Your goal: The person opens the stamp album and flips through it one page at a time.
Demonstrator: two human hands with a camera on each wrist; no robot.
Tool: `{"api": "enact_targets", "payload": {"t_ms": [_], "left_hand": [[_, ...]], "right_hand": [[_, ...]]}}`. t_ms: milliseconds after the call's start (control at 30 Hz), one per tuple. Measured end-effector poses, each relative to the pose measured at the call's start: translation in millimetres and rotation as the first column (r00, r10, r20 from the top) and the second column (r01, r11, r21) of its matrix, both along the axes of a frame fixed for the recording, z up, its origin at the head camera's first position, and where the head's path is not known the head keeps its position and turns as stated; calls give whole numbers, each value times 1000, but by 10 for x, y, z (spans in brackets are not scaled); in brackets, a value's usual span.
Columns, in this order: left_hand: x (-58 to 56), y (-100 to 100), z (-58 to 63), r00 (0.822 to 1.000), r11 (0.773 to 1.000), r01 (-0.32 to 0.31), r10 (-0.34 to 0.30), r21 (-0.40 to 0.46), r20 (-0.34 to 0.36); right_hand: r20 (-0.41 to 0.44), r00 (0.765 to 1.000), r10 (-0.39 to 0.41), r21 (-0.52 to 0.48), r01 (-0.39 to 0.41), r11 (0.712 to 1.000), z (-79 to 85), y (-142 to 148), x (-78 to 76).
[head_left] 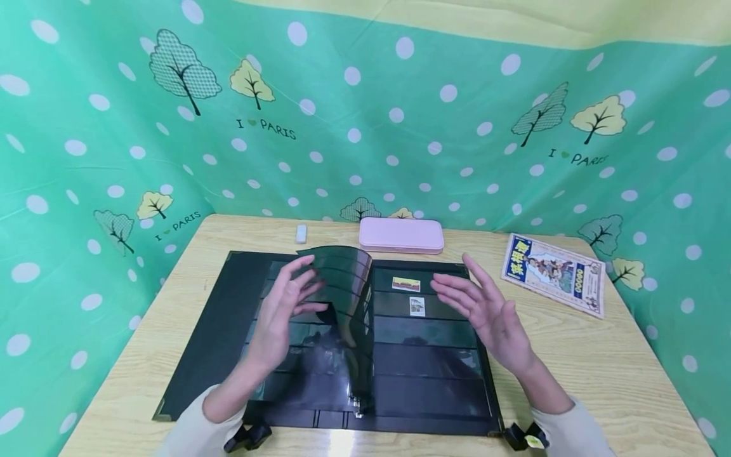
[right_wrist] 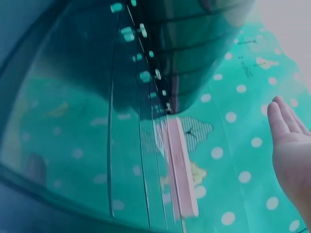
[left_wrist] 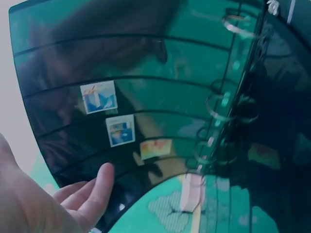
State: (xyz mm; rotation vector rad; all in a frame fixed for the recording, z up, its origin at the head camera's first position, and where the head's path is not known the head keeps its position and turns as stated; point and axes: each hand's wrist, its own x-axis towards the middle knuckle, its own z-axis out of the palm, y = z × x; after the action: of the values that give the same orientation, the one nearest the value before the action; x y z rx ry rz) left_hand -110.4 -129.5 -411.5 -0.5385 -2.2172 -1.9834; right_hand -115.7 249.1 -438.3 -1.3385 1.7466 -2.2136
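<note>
A black ring-bound stamp album (head_left: pixel 197 330) lies spread on the table. One dark page (head_left: pixel 342 266) stands curled up from its rings; in the left wrist view it carries a few small stamps, including a blue-and-white stamp (left_wrist: pixel 99 97). My left hand (head_left: pixel 280 317) is at this page's outer side, fingers loosely bent; whether they touch it I cannot tell. Over the outer edge of the right-hand page (head_left: pixel 428 362) hovers my right hand (head_left: pixel 491 317), fingers extended and holding nothing. Two stamps, a red-and-yellow stamp (head_left: pixel 406 284) and a pale stamp (head_left: pixel 417 306), sit in that page's upper strips.
Behind the album lie a pink case (head_left: pixel 401 235) and a small white block (head_left: pixel 301 234). A printed booklet (head_left: pixel 554 273) rests at the right on the wooden table (head_left: pixel 605 381). Green dotted cloth (head_left: pixel 365 158) hangs around the table's back and sides.
</note>
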Motion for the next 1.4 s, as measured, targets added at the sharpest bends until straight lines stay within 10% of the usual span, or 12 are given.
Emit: {"api": "enact_targets", "payload": {"t_ms": [167,733,1133,1400], "left_hand": [[-37,-162,83,994,999,36,-36,-1,104],[-66,-394,98,919,985,154,-113,-80,378],[-109,-410,53,873,989,91,-24,-114,487],[-74,-431,75,890,992,74,-20,-101,455]], "right_hand": [[72,985,-159,166,145,975,-24,121,-14],[112,875,-472,680,278,678,-379,337,-154],[138,872,-470,702,249,668,-517,413,-215],[104,877,-469,750,240,617,-533,412,-237]]}}
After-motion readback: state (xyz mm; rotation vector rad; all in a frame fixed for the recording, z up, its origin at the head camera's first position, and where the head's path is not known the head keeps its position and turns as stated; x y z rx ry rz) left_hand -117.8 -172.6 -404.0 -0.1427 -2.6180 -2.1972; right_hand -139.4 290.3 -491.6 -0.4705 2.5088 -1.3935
